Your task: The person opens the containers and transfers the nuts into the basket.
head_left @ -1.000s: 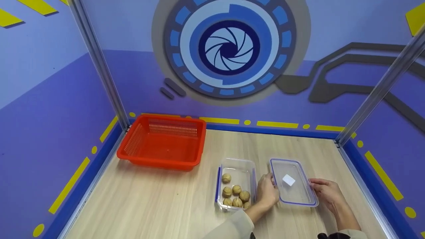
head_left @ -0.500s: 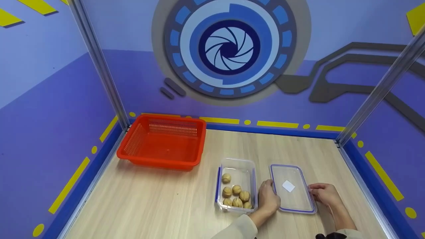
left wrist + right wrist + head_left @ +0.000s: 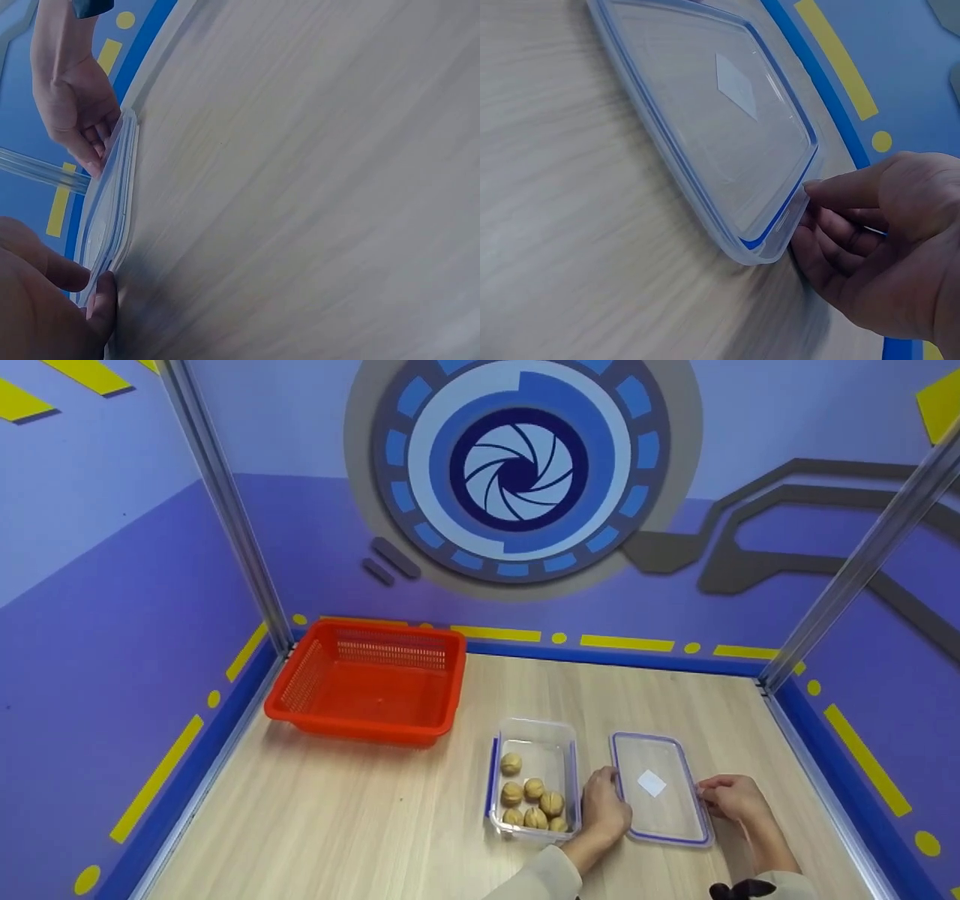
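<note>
Between the two hands lies a clear plastic container lid (image 3: pixel 660 810) with a blue seal round its edge and a white square label (image 3: pixel 652 783). My left hand (image 3: pixel 606 806) pinches its left long edge, thumb above and fingers beneath in the left wrist view. On the opposite edge my right hand (image 3: pixel 885 240) pinches the lid's side flap between thumb and curled fingers. The lid sits low, close over the table. Just left of the left hand stands a clear food container (image 3: pixel 551 739) with blue side clips, holding several walnuts (image 3: pixel 552 803) mostly at its near end.
A red plastic basket (image 3: pixel 375 727) with slotted sides stands at the back left, near the wall. The wooden table (image 3: pixel 337 810) is bounded by metal posts and printed blue-purple walls (image 3: pixel 300 547).
Both hands have brought the lid slightly toward me and down to the table over the last second. In the last half second it has barely shifted. Container and basket stay put.
</note>
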A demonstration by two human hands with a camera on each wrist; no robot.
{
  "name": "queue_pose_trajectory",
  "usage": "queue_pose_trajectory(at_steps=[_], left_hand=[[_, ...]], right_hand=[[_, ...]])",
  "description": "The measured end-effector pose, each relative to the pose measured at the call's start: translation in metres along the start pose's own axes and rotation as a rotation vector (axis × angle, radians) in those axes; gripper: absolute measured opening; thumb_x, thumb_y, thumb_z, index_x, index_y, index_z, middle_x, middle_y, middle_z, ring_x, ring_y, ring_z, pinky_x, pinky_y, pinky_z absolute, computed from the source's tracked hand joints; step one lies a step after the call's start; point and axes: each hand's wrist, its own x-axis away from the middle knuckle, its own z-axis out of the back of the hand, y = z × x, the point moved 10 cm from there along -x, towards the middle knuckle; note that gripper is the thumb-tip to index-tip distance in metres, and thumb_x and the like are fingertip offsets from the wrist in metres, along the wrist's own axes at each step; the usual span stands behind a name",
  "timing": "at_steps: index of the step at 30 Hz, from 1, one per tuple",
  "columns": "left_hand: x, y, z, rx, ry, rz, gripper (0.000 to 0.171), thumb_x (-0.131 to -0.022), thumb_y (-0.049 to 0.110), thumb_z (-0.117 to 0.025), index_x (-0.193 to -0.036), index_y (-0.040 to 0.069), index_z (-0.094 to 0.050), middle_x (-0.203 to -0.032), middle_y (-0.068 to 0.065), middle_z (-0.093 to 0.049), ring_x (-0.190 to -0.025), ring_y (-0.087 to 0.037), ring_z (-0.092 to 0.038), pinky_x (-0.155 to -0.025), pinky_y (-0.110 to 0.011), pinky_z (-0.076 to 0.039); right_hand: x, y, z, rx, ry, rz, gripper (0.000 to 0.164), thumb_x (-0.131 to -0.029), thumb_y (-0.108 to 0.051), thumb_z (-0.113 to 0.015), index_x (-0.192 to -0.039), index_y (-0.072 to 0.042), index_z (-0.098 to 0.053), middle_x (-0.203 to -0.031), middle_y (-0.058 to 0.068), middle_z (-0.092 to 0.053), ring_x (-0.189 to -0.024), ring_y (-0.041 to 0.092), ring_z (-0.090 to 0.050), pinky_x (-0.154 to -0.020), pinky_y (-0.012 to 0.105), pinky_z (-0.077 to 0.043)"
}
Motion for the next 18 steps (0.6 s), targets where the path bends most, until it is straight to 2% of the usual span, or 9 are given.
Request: queue_pose_trajectory(at_steps=[11,18], left_hand=[[0.0018,-0.0015,-0.0012,-0.007,0.025,-0.026,0.044,-0.075,-0.018,-0.068,-0.114,0.002,-0.072,-0.106,-0.007,-0.071,-0.105,-0.022,-0.069,-0.097,-0.035,-0.055],[0.0037,0.0044,0.0037,-0.027,0.062,-0.102,0.041,-0.076,-0.017,-0.067,-0.113,0.001,-0.072,-0.105,-0.009,-0.072,-0.104,-0.023,-0.07,-0.095,-0.034,-0.056]], right_hand=[[0.0014,0.0012,-0.0014,-0.003,0.003,0.012,0.022,-0.099,0.001,-0.063,-0.112,0.019,-0.067,-0.088,0.004,-0.07,-0.078,0.013,-0.063,-0.066,0.026,-0.056],[0.006,-0.0041,-0.0027,0.027,0.043,0.051,0.025,-0.097,0.0,-0.063,-0.112,0.02,-0.066,-0.089,0.009,-0.071,-0.079,0.015,-0.066,-0.067,0.025,-0.058]])
